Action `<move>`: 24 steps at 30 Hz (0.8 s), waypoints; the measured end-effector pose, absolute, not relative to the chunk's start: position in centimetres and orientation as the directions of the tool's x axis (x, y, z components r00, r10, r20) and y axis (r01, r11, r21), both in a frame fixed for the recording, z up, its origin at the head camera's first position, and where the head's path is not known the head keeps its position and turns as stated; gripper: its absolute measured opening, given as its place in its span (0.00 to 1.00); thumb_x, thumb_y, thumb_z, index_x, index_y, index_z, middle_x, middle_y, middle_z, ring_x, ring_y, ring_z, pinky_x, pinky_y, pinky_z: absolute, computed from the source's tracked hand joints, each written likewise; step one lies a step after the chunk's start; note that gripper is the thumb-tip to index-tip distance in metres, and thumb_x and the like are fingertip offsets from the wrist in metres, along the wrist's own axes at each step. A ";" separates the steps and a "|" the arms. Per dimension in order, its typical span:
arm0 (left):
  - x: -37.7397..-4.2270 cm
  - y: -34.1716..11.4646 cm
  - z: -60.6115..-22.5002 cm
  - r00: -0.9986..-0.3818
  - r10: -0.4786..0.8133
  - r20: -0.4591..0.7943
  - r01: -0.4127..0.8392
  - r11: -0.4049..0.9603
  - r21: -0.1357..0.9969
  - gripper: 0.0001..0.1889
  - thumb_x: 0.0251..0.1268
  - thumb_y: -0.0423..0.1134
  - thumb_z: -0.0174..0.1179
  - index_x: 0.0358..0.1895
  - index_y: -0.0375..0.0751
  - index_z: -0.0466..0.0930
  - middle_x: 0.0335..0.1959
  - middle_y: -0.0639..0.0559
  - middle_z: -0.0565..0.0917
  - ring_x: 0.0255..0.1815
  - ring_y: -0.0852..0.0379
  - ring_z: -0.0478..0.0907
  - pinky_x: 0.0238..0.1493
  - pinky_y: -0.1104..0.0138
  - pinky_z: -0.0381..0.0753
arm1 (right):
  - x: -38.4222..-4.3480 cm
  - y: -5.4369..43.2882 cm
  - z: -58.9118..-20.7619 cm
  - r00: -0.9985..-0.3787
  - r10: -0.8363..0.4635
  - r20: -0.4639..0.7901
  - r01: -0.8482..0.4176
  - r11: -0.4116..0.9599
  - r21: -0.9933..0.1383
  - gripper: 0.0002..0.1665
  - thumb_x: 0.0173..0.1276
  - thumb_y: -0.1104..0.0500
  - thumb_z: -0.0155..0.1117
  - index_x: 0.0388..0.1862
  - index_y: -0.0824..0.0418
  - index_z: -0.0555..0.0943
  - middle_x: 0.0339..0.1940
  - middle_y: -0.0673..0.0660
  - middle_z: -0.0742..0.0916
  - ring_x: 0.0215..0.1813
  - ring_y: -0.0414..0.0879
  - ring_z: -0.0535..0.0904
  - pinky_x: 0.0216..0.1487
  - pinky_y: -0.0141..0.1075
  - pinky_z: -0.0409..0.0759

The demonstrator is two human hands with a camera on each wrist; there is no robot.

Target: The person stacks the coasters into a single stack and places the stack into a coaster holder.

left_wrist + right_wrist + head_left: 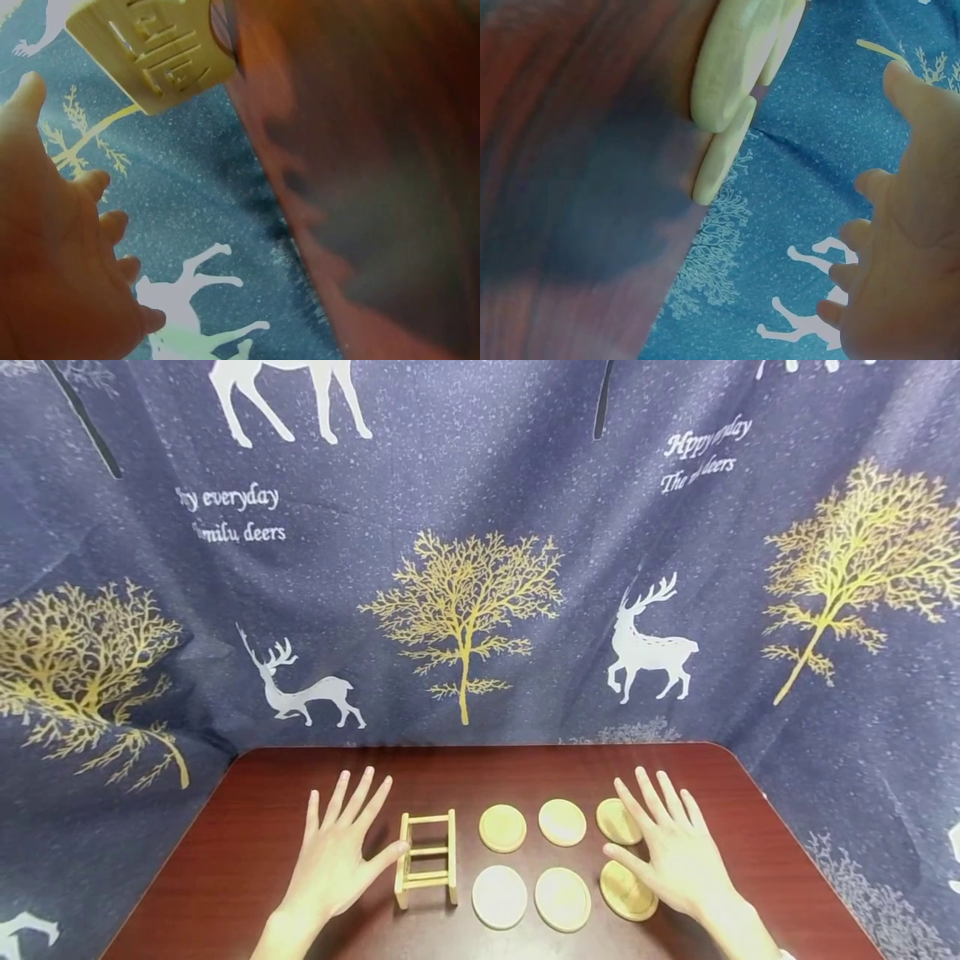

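My left hand [333, 852] is spread with straight fingers at the left of the table, holding nothing. Its thumb tip overlaps the left post of a small wooden rack [427, 882] in the head view; in the left wrist view the rack's slotted side [161, 56] stands apart from the hand. Several round pale wooden coasters lie flat in two rows, among them a back-left one [502, 828] and a front-middle one [563, 900]. Spread the same way, my right hand [678, 860] hovers beside the rightmost coasters [627, 892], partly covering them from the head camera. The right wrist view shows coaster edges [731, 67].
The dark red-brown wooden table [247, 827] has rounded far corners. Behind it and at both sides hangs a blue cloth [480, 468] printed with white deer and yellow trees.
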State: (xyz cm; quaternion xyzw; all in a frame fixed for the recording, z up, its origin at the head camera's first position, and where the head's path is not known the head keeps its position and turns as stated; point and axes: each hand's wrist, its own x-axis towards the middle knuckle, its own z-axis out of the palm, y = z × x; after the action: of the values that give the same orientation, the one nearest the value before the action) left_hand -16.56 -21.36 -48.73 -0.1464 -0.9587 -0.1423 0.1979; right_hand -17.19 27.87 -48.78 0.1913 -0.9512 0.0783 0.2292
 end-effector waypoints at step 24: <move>-15.2 -18.4 -50.5 -0.964 0.212 0.161 0.266 0.775 0.573 0.61 0.62 0.79 0.70 0.91 0.49 0.59 0.91 0.47 0.59 0.90 0.38 0.55 0.84 0.37 0.59 | -14.6 26.9 -49.6 -0.834 -0.329 0.442 -0.436 0.884 -0.165 0.48 0.76 0.42 0.74 0.88 0.55 0.69 0.88 0.67 0.69 0.89 0.65 0.60 0.87 0.35 0.24</move>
State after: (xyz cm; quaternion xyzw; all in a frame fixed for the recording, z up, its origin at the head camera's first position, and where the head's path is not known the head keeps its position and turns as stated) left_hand -15.18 -18.42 -50.49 -0.1269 -0.9411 -0.3102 0.0438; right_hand -14.64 26.91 -49.65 0.2017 -0.9488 0.1307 0.2051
